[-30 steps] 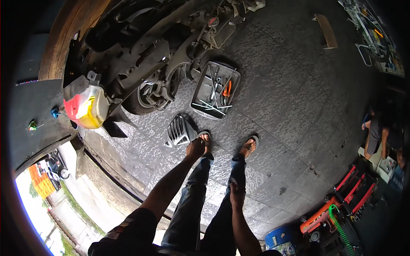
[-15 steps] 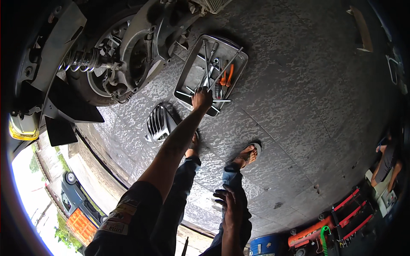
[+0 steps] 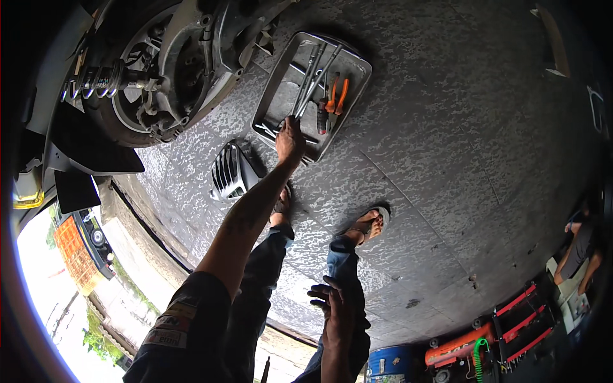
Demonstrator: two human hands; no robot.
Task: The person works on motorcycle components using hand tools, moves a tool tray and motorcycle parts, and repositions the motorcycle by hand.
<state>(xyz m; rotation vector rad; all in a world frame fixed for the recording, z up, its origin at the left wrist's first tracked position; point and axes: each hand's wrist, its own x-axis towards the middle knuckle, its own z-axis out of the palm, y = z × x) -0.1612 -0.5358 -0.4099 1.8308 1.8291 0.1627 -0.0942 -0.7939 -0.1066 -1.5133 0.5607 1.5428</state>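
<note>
A shallow metal tray (image 3: pixel 359 89) lies on the floor ahead of my feet, holding several tools. My left hand (image 3: pixel 291 142) reaches over its near end, with fingers closed round the near ends of long T-handle wrenches (image 3: pixel 309 83). How many of them it grips is hidden. Pliers with orange handles (image 3: pixel 343 96) and a screwdriver with a black and red handle (image 3: pixel 322 119) lie in the tray, right of the wrenches. Over my right knee, my right hand (image 3: pixel 335 313) is open, fingers apart, holding nothing.
A silver slatted cover (image 3: pixel 234 172) lies by my left foot. At upper left stands a vehicle's wheel (image 3: pixel 137 83) with a coil spring (image 3: pixel 96 86). A blue drum (image 3: pixel 391 364), an orange tank (image 3: pixel 461 345) and a red rack (image 3: pixel 525 322) stand at lower right. Another person (image 3: pixel 578 249) is at far right.
The wrenches in the tray have swung closer together, and my left hand has shifted slightly left with them. My right hand stays over my knee. Outside, the truck has moved.
</note>
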